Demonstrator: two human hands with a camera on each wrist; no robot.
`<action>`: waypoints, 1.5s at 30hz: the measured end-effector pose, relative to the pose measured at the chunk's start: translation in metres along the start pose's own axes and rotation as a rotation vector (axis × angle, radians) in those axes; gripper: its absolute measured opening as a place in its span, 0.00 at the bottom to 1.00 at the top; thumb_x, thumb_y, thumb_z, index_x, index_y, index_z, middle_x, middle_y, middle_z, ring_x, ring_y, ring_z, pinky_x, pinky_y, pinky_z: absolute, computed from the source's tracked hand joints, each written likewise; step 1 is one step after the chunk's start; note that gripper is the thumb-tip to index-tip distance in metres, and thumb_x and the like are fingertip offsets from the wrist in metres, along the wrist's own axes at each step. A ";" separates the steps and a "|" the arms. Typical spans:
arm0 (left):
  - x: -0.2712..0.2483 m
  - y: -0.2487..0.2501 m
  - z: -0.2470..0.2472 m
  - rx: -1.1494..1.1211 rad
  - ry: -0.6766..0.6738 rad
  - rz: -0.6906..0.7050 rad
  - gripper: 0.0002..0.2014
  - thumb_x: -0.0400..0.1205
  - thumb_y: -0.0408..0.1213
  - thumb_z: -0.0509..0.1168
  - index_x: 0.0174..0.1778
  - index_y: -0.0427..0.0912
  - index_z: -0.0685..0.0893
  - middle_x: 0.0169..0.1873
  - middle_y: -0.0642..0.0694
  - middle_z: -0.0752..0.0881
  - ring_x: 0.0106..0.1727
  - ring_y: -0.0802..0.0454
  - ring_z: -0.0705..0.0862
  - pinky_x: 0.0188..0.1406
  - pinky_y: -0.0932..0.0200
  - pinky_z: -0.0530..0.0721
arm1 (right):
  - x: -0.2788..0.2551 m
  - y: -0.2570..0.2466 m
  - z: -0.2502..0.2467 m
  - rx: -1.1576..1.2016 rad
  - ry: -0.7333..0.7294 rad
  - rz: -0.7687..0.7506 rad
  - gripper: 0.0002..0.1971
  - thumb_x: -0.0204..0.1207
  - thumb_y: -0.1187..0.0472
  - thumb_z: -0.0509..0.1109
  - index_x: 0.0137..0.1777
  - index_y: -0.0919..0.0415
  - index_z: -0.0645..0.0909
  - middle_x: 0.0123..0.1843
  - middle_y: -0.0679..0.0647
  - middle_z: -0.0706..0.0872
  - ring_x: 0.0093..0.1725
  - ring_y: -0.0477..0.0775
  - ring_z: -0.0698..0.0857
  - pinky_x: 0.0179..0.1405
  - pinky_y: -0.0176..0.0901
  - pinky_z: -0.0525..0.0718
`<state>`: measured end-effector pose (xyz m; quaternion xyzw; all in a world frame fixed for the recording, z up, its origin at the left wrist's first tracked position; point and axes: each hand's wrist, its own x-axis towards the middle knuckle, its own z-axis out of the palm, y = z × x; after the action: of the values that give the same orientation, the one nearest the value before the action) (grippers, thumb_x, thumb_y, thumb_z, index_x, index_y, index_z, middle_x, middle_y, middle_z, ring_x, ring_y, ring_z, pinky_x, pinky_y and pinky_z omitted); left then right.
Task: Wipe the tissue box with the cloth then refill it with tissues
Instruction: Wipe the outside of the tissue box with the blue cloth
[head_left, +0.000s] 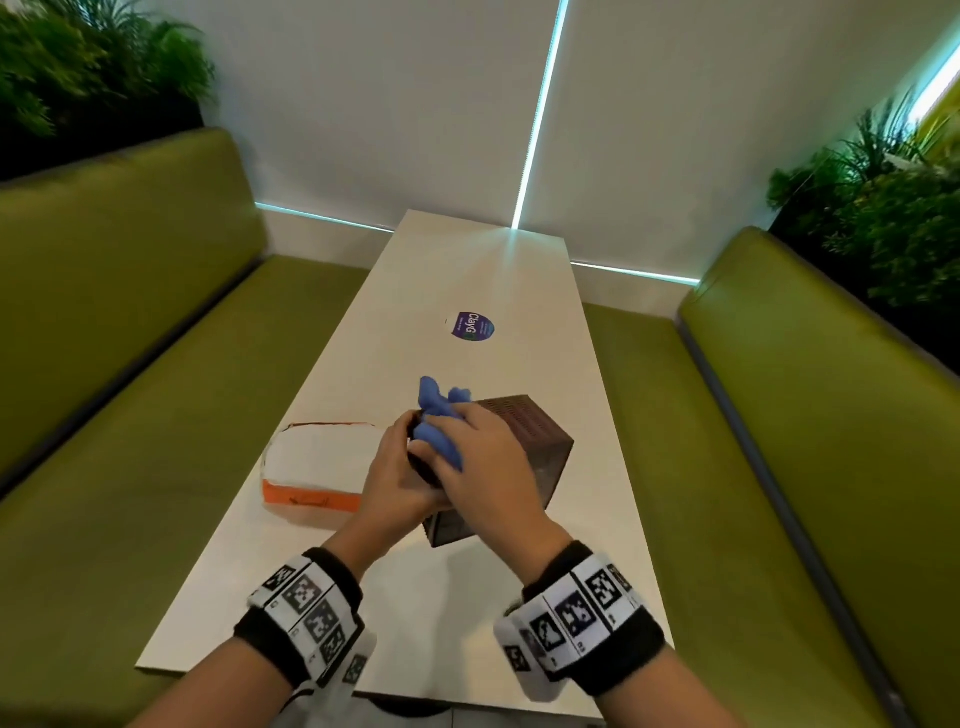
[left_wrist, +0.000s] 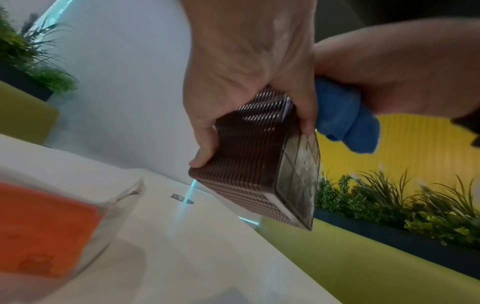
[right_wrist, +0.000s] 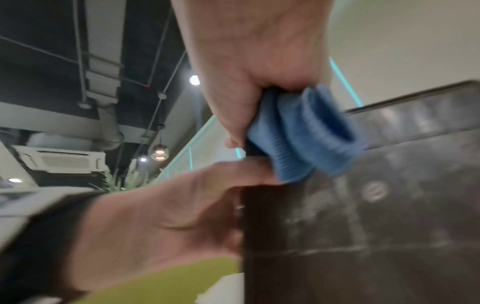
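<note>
Both wrists banded in black-and-white marker cuffs (head_left: 306, 613) at the near edge of a long white table (head_left: 467, 613). Left hand (head_left: 395, 467) clamped on the dark brown ribbed tissue box (head_left: 540, 441), thumb and fingers curled round its sides, box tilted and lifted off the tabletop. Right hand (head_left: 488, 462) closed round a bunched blue cloth (head_left: 441, 415), pressed against the box's upper face. Just left of the box, flat on the table, a clear-wrapped pack of white tissues with an orange end (head_left: 317, 467). Farther along, a round purple sticker (head_left: 471, 326). Green padded benches (head_left: 130, 312) on either side, leafy plants (head_left: 883, 208) behind.
</note>
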<state>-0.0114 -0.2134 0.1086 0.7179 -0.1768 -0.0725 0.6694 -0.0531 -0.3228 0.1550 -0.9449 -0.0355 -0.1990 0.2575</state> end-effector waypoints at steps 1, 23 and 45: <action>0.000 -0.001 -0.003 0.012 0.020 -0.005 0.42 0.53 0.46 0.81 0.64 0.65 0.73 0.61 0.59 0.83 0.60 0.66 0.83 0.59 0.57 0.86 | 0.003 0.005 -0.004 0.016 0.007 0.015 0.14 0.81 0.51 0.67 0.63 0.51 0.84 0.62 0.52 0.85 0.62 0.51 0.80 0.61 0.35 0.73; -0.003 0.001 -0.042 -0.335 -0.244 -0.372 0.35 0.55 0.49 0.82 0.59 0.43 0.86 0.47 0.44 0.92 0.47 0.48 0.92 0.39 0.55 0.89 | -0.019 0.055 -0.057 0.911 0.151 0.430 0.13 0.76 0.42 0.63 0.56 0.39 0.85 0.54 0.45 0.92 0.60 0.50 0.87 0.60 0.45 0.85; -0.001 -0.002 -0.035 -0.487 -0.059 -0.622 0.21 0.63 0.45 0.80 0.50 0.43 0.91 0.48 0.41 0.90 0.45 0.44 0.91 0.42 0.47 0.90 | -0.049 0.064 -0.027 1.032 0.361 0.606 0.21 0.79 0.39 0.64 0.64 0.50 0.83 0.62 0.56 0.89 0.64 0.60 0.86 0.69 0.66 0.79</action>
<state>0.0004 -0.1799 0.1096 0.5550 0.0523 -0.3320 0.7609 -0.0970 -0.3903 0.1266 -0.6186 0.1864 -0.2307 0.7276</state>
